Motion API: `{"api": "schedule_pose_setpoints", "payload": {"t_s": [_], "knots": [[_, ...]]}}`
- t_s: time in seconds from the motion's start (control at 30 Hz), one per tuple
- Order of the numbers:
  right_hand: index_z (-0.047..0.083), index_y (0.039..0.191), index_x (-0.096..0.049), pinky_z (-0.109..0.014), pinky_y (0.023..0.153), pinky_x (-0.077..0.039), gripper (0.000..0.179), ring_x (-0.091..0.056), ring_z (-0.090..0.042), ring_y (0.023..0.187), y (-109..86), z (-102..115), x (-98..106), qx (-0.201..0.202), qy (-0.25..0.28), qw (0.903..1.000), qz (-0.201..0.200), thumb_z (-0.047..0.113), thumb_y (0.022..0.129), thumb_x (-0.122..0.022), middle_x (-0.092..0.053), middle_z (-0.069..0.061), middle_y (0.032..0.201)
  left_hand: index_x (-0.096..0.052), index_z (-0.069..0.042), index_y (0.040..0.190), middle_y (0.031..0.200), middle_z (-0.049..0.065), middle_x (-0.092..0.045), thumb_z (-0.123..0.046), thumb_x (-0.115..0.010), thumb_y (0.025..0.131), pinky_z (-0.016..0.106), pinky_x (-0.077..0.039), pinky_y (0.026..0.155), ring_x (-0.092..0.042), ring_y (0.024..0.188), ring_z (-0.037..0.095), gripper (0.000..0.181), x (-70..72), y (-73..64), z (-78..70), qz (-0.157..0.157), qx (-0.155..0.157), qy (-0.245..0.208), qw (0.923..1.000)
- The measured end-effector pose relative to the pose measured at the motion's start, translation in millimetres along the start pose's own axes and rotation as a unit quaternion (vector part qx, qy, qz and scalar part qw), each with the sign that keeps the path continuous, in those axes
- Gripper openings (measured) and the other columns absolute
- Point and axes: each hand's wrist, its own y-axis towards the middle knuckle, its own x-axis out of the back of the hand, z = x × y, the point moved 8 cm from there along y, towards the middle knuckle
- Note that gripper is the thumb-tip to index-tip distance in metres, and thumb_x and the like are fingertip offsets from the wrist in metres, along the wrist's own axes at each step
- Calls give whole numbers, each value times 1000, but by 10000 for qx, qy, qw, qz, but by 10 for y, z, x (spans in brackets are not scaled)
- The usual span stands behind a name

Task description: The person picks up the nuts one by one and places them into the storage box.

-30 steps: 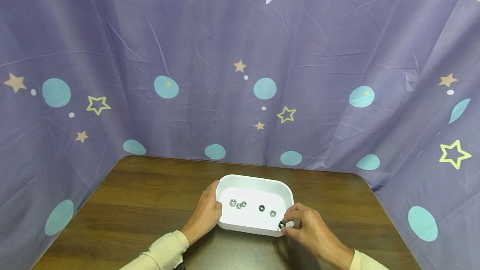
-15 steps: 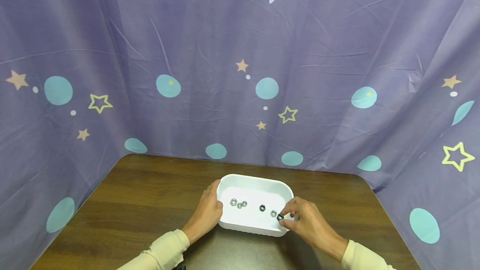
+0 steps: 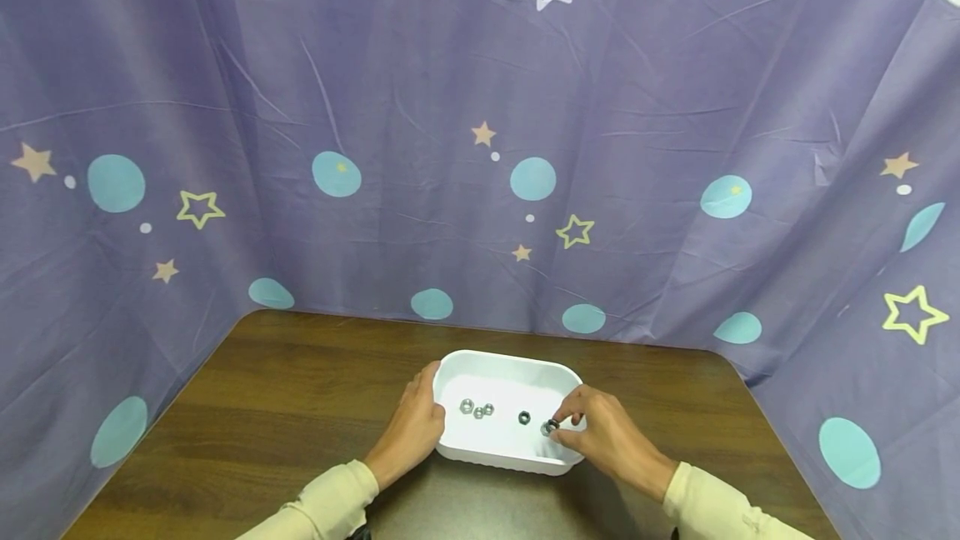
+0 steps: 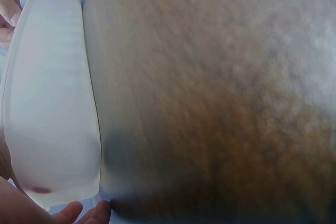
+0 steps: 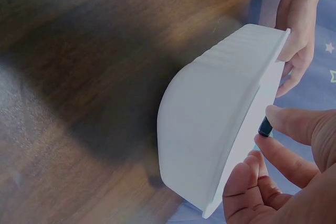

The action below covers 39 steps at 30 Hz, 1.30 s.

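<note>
A white tray [image 3: 502, 458] with rounded corners sits on the table. My left hand [image 3: 415, 421] grips its left end. Between thumb and forefinger, my right hand [image 3: 606, 433] pinches a dark hex nut [image 5: 265, 127] inside the tray's right part. In the head view this nut overlaps a silver nut [image 3: 546, 430] on the tray floor. Another dark nut [image 3: 524, 417] lies a little to the left of them. Three silver nuts [image 3: 467, 407] are grouped near the tray's left end. The left wrist view shows mostly the tray's outer wall [image 4: 52, 87] and the fingers below it.
Brown wood-grain table [image 3: 300, 407] surrounds the tray on all sides. Behind it and at both sides hangs a purple curtain [image 3: 420, 232] printed with stars and blue dots.
My right hand has carried the dark nut from the tray's front right corner leftward and inward, to the silver nut. The left hand and the tray have stayed in place.
</note>
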Motion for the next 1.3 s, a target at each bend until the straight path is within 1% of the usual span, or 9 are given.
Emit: {"api": "schedule_pose_setpoints", "payload": {"t_s": [0.23, 0.47, 0.63, 0.7, 0.83, 1.07, 1.3], "knots": [[13, 89, -83, -26, 69, -49, 13, -65, -17, 81, 75, -23, -43, -43, -32, 10000, 53, 12, 82, -94, -70, 8, 91, -46, 13, 154, 146, 34, -59, 13, -54, 89, 65, -47, 114, -59, 133, 50, 66, 5, -1, -9, 11, 19, -6, 10000], [13, 88, -83, -26, 68, -49, 13, -64, -15, 79, 137, -41, -79, -19, -103, 9999, -6, 11, 81, -95, -69, 7, 87, -45, 13, 154, 145, 34, -60, 13, -54, 88, 64, -47, 114, -59, 133, 50, 66, 3, -2, -12, 10, 16, -16, 10000], [13, 87, -84, -26, 67, -48, 14, -63, -14, 78, 171, -12, -100, 121, -146, 9998, -5, 11, 80, -96, -68, 8, 86, -45, 14, 154, 145, 34, -60, 13, -54, 89, 64, -47, 115, -59, 133, 50, 66, -1, -4, -3, 15, 20, -35, 10000], [13, 87, -84, -26, 67, -49, 14, -64, -15, 78, 177, 2, -104, 156, -119, 9998, 15, 12, 80, -96, -68, 9, 87, -45, 13, 154, 145, 34, -60, 13, -54, 89, 64, -47, 115, -59, 133, 50, 66, 0, -5, -3, 20, 21, -42, 10000], [14, 86, -83, -26, 67, -49, 15, -64, -18, 79, 188, 14, -111, 139, -101, 9998, 44, 12, 79, -96, -68, 9, 87, -45, 13, 154, 145, 34, -59, 13, -54, 89, 64, -46, 115, -59, 134, 50, 66, -1, -7, -5, 36, 8, -48, 10000], [11, 87, -83, -26, 69, -50, 14, -64, -16, 81, 218, 21, -134, 53, -282, 9994, 176, 10, 80, -95, -68, 8, 89, -46, 13, 154, 146, 34, -59, 13, -53, 89, 64, -47, 115, -58, 134, 50, 66, 2, -11, -6, 33, 23, -25, 10000], [8, 89, -83, -26, 69, -51, 14, -64, -15, 81, 260, 72, -168, 194, -356, 9989, 239, 8, 79, -93, -68, 6, 90, -47, 12, 153, 144, 33, -60, 13, -54, 88, 65, -48, 113, -60, 131, 49, 65, 9, -13, -12, 0, 20, -25, 10000]]}}
